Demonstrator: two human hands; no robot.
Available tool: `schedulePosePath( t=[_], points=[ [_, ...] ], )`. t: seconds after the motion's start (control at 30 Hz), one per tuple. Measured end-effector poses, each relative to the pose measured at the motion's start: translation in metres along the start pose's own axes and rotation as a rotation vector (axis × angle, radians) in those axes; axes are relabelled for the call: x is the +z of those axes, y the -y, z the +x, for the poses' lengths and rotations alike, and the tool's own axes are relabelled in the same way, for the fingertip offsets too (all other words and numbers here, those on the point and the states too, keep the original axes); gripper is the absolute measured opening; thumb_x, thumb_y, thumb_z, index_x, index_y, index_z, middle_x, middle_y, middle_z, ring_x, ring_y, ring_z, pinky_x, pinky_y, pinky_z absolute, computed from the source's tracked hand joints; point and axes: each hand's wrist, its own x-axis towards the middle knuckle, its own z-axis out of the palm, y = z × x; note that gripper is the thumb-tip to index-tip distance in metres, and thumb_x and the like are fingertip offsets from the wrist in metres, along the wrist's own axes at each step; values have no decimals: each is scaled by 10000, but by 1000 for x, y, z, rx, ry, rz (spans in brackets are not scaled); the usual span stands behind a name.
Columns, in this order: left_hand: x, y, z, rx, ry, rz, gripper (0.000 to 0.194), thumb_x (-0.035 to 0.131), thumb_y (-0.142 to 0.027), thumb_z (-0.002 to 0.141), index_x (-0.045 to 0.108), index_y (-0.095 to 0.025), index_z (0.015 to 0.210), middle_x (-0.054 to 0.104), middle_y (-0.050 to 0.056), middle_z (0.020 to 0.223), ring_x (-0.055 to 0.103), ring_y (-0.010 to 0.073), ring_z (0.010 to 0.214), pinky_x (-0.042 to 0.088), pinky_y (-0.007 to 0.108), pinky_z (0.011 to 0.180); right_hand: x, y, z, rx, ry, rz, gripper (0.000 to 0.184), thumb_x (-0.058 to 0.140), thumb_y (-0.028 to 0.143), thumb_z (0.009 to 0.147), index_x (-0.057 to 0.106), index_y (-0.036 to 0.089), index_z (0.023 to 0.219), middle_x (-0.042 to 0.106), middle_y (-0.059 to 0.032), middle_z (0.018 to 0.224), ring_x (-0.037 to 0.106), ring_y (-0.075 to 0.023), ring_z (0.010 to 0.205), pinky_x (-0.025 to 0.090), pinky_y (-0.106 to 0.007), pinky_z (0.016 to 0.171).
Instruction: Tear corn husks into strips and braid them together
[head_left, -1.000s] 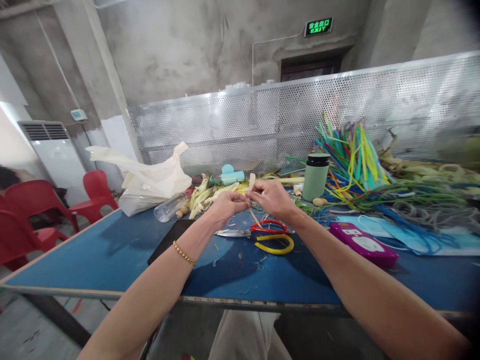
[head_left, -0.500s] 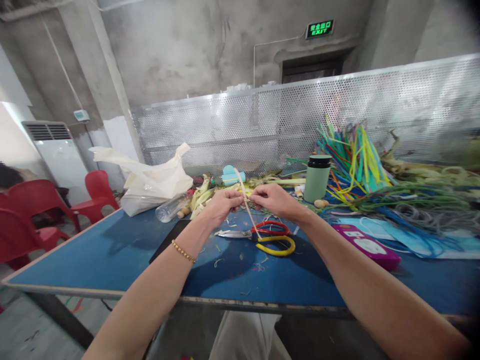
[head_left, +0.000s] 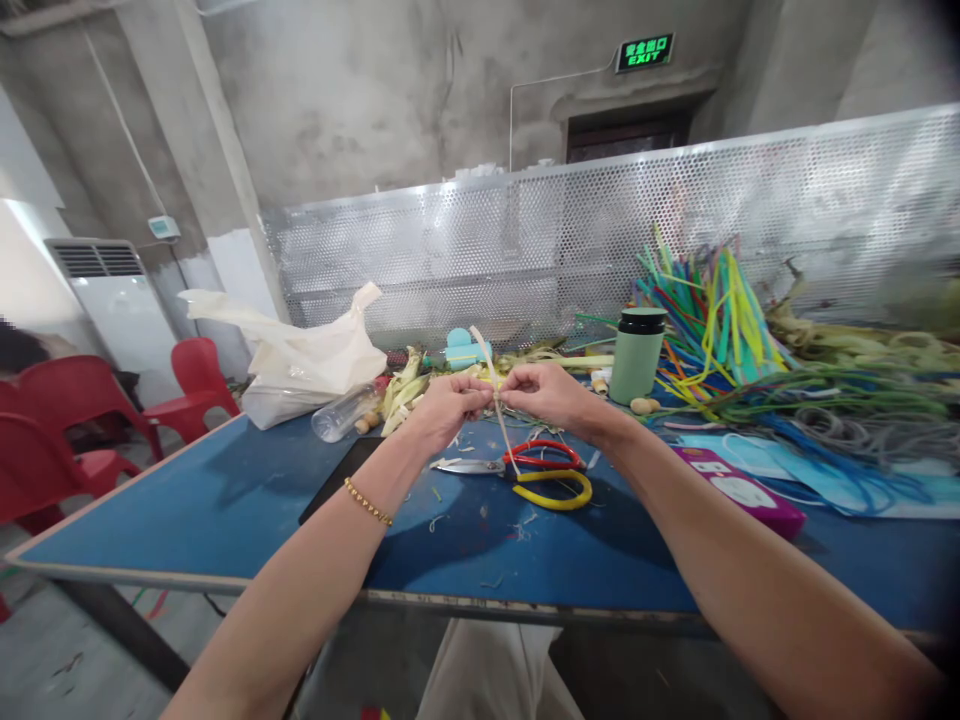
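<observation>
A thin pale strip point(head_left: 504, 425), perhaps a piece of corn husk, runs upright between my two hands, its upper end rising above the fingers and its lower end hanging over the scissors. My left hand point(head_left: 455, 408), below a gold bead bracelet point(head_left: 367, 502), pinches it from the left. From the right, my right hand point(head_left: 546, 393) pinches it too, fingertips almost touching the left ones. Below the hands, scissors point(head_left: 517, 470) with one red and one yellow handle lie on the blue table point(head_left: 202, 520) among small scraps.
A white plastic bag point(head_left: 315, 350) and clear bottle point(head_left: 341, 415) stand at the left. Corn husks point(head_left: 405, 390) lie behind my hands. To the right are a green jar point(head_left: 637, 360), a purple box point(head_left: 739, 490), blue masks point(head_left: 832, 470) and colourful pipe cleaners point(head_left: 720, 320). A perforated metal screen point(head_left: 450, 260) stands behind.
Both hands have come closer together on the strip, the right one shifting slightly. The strip stays upright between them. The scissors and other table items lie as before.
</observation>
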Motion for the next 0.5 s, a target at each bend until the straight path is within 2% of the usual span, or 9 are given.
schedulePosePath(
  t=[0.2,0.5],
  points=[
    [1,-4,-2,-3,30,-57,187,772,-186,602,620,-93,656,562,14,586,434,62,523,294,238,534,-2,10,-3,19,24,78,140,613,280,728,644,144,716,609,-9,638,499,-100,562,374,-237,533],
    [1,-6,-3,-24,19,-86,165,768,-151,626,628,-86,683,571,17,605,440,55,525,306,223,530,0,5,-1,-17,-11,62,154,621,292,747,627,141,717,574,1,632,467,-99,579,331,-242,525]
  ],
)
